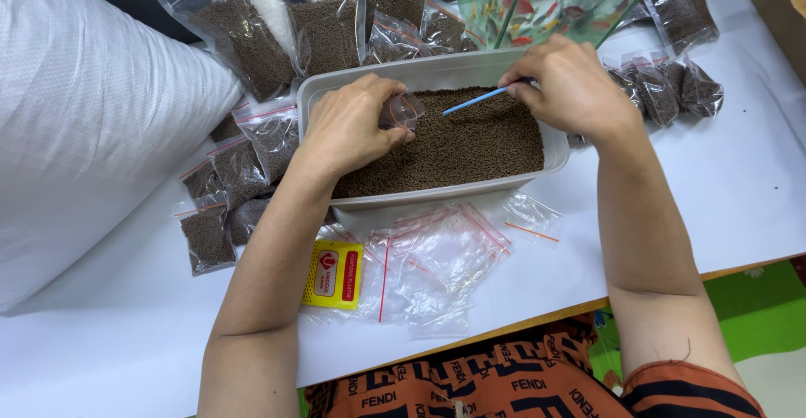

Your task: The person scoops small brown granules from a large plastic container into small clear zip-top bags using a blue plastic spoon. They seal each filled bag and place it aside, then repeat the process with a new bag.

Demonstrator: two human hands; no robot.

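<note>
Both forearms reach away from the person over the near table edge and meet above a pale plastic tub (336, 91) filled with small brown pellets (470, 145). The left hand (353, 124) is bent at the wrist, palm down, its fingers and thumb curled shut around a small clear plastic bag (403, 109) whose open mouth points right, just above the pellet surface at the tub's left side. The right hand (571, 86) hovers over the tub's far right corner, knuckles up, fingers pinched together on the end of a thin blue stick (474, 99) that slants down and left toward the bag's mouth; whether its tip touches the pellets I cannot tell. Near the tub, between the two forearms, lies a loose heap of empty clear zip bags (437, 258) with red seal lines, and a yellow packet (334, 274) beside the left forearm. Filled pellet bags (243, 36) lie to the left and far side of the tub, and a large white sack (92, 116) stands at far left.
</note>
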